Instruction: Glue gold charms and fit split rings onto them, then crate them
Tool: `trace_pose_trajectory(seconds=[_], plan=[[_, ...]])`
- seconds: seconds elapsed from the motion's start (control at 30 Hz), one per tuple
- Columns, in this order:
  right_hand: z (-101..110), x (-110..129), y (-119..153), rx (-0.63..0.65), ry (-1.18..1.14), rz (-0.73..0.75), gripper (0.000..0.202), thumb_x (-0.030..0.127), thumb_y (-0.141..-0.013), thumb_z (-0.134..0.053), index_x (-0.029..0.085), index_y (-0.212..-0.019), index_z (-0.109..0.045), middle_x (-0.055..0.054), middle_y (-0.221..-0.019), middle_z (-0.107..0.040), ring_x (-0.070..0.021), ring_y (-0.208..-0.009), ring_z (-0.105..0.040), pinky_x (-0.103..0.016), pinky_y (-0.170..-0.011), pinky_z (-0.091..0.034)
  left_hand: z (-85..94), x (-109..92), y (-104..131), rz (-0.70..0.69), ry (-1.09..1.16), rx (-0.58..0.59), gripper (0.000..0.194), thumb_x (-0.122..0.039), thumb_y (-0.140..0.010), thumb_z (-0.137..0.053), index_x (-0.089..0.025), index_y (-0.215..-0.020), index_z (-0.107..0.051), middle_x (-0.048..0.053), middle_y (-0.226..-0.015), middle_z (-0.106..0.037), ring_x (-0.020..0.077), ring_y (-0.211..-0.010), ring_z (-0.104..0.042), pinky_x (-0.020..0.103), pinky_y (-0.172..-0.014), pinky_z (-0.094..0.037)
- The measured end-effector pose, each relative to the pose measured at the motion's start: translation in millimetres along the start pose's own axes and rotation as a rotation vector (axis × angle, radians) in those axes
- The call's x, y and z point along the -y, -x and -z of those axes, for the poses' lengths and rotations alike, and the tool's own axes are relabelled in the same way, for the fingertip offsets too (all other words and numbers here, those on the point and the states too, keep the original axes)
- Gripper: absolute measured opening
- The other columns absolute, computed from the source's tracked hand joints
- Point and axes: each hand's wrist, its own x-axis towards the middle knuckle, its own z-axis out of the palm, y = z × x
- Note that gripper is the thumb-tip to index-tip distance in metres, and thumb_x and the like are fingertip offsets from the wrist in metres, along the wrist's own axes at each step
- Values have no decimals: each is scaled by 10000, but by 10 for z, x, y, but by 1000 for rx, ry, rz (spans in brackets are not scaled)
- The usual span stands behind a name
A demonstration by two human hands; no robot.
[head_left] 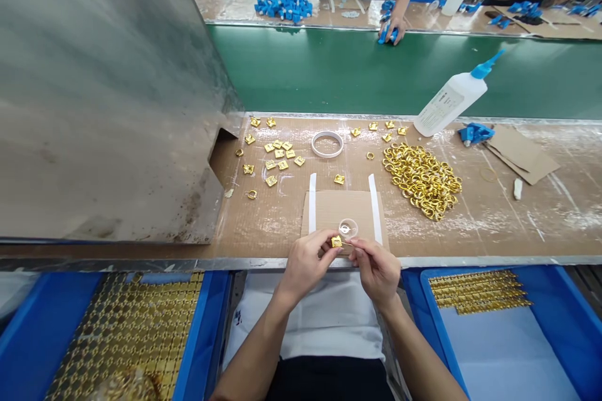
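Note:
My left hand point(308, 262) pinches a small square gold piece point(337, 242) between thumb and fingertips, near the table's front edge. From the right, my right hand point(377, 266) grips a thin needle-like stick point(347, 244), its tip at or close to the gold piece; contact is too small to tell. Just behind the fingers sits a small clear round dish point(348, 228) on a cardboard pad point(343, 207) with white tape strips. Another square gold piece point(339, 179) lies beyond the pad. Gold rings point(423, 178) are heaped to the right.
A metal housing point(108, 94) blocks the left. Loose gold squares point(279, 153) and a white tape roll point(327, 145) lie on the table. Behind the rings leans a white squeeze bottle point(449, 103). Blue trays point(214, 326) flank me. Across the green belt point(329, 69), a co-worker's hand point(394, 28) touches blue pieces.

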Motion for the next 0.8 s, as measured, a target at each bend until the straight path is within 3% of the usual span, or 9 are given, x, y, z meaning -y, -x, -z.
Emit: trace_pose_trajectory(seconds=[0.1,0.43,0.8], plan=[[4,-4,-3,18,34,24,255,107,-973,-532,242,-1095,-710,-52,-842,-794,-151,-577,-715,-253,-523,-605,-2,-5,-1,-3,0,0,185,-157,-898,-626,-191,-1059,-711,18,-815,-755,156,-663,-690,251,-643,-510],[-15,-19,12,8,40,58,259,96,-976,-529,246,-1108,-695,-62,-938,-803,-122,-554,-702,-217,-501,-588,-9,-3,7,-13,-7,-14,212,-125,-881,-638,-185,-1070,-712,19,-820,-758,155,-661,-686,245,-644,-512],[9,0,-6,11,67,43,269,124,-975,-530,255,-1122,-713,-31,-800,-782,-153,-552,-708,-267,-566,-620,-2,9,12,-12,-21,-8,212,-158,-898,-627,-192,-1091,-707,24,-828,-758,160,-673,-684,256,-651,-515]])
